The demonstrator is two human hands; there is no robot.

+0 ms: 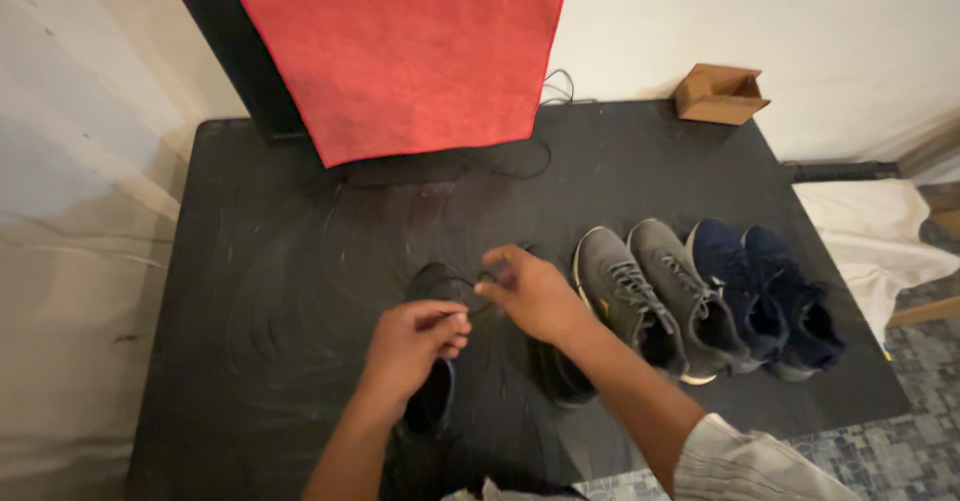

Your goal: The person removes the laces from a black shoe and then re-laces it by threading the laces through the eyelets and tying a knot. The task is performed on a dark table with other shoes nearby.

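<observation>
Black shoelace (pixel 478 307) was pinched between your left hand (pixel 412 346) and right hand (pixel 532 291), above the black shoe (pixel 432 401) on the black table (pixel 300 261).

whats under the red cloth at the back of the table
The red cloth drapes over a dark flat panel, whose left edge and lower corner show. The rest of the panel is covered, so its front cannot be seen. A thin black cable runs out beneath it.
</observation>
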